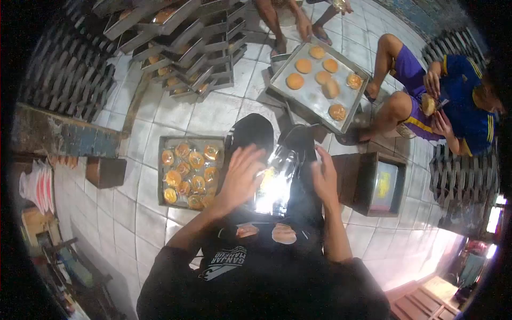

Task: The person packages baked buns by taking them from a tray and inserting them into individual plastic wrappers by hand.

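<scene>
My left hand [244,175] hovers at the left edge of a shiny clear plastic sheet or bag stack [276,184] on my lap, its fingers apart and slightly blurred. On the other side of the plastic, my right hand [324,175] has its fingers stretched out and holds nothing. Glare hides much of the plastic. By my left knee lies a metal tray [161,176] with several round buns [197,159] in clear wrapping. Ahead, a larger metal tray [306,112] bears several golden buns [295,81], a few of them looking wrapped.
At right, a seated person [453,101] holds a bun [428,104]; another person's legs and hands [304,24] show at the top. Stacked metal trays [197,53] stand ahead to the left. A metal box [368,184] with a yellow-marked container sits right of my knee.
</scene>
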Tool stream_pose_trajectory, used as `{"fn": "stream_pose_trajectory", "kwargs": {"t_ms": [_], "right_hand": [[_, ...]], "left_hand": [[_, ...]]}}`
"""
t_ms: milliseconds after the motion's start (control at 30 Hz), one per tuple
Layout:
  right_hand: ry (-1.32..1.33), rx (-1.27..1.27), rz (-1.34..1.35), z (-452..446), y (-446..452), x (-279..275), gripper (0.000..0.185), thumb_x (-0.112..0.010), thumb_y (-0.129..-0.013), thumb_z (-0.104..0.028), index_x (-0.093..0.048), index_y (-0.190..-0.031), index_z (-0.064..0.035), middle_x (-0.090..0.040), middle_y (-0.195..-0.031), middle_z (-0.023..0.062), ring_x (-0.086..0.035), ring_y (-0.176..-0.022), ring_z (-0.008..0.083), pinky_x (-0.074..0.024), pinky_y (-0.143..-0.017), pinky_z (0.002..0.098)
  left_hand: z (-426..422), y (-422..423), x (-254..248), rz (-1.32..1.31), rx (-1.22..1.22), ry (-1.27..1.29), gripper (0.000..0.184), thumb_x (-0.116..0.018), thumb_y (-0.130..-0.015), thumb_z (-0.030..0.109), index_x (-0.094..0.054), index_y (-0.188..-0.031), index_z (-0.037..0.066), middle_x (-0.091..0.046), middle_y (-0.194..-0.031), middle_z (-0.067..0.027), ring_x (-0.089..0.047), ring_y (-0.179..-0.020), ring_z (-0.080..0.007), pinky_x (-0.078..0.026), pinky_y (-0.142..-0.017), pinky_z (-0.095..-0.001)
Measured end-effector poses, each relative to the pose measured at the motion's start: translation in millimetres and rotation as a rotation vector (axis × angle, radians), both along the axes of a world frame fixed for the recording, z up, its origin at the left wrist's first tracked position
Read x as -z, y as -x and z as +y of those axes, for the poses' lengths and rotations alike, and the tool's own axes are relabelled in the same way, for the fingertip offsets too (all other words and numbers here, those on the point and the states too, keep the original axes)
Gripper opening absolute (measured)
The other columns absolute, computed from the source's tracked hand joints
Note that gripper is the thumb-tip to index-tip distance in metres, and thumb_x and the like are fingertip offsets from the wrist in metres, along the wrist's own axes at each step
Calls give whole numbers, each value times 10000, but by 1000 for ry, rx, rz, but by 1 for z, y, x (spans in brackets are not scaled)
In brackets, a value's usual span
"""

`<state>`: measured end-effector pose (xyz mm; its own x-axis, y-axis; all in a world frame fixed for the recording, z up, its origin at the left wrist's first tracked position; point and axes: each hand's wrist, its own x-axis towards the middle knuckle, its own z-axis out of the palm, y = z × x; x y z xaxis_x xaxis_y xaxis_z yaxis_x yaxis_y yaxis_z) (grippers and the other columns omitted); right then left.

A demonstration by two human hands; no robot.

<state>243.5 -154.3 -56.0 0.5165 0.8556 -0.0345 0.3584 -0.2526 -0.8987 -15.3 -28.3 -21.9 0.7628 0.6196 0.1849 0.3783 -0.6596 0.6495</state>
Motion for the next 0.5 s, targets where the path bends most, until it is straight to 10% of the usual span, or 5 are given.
{"fn": "stream_pose_trajectory", "kwargs": {"t_ms": [100, 167, 233, 300, 500], "right_hand": [[-204, -148, -90, -2, 15, -25, 634, -670, -998, -282, -436, -1523, -14, -482, -1529, 205, -509, -1377, 315, -431, -1123, 413], [-237, -164, 747, -1, 26, -56, 605, -747, -939, -155, -488, -1467, -13, -576, -1396, 174, -589, -1236, 232, -504, -1029, 379], [-112, -167, 800, 1, 25, -63, 552, -781, -900, -79, -536, -1391, -15, -637, -1261, 132, -622, -1100, 164, -542, -939, 344], [192, -302, 692, 4, 31, -62, 466, -763, -925, -101, -561, -1336, -19, -669, -1183, 106, -637, -1040, 135, -547, -904, 331], [-60, -410, -283, 9, 59, -60, 585, -813, -835, -177, -563, -1347, -46, -565, -1393, 216, -558, -1283, 413, -455, -1070, 487]], "left_hand": [[-19, 2, -4, -210, -32, 517, 192, -671, -945, 21, -588, -1118, 27, -669, -1305, -159, -641, -1213, -251, -482, -1073, -389], [-28, 7, 6, -392, -179, 977, 274, -662, -961, 12, -555, -1213, -1, -682, -1241, -155, -671, -1119, -212, -547, -942, -372], [-31, 12, 2, -423, -155, 1087, 458, -656, -975, 21, -475, -1394, 1, -625, -1371, -173, -614, -1236, -184, -527, -991, -355], [-38, 11, -20, -525, -223, 883, 708, -670, -953, -1, -289, -1550, -5, -540, -1476, -194, -585, -1284, -223, -471, -1073, -362], [-32, 42, -3, 168, -158, -208, 427, -753, -807, 109, -747, -1228, 180, -439, -1595, -144, -328, -1487, -458, -323, -1179, -596]]}}
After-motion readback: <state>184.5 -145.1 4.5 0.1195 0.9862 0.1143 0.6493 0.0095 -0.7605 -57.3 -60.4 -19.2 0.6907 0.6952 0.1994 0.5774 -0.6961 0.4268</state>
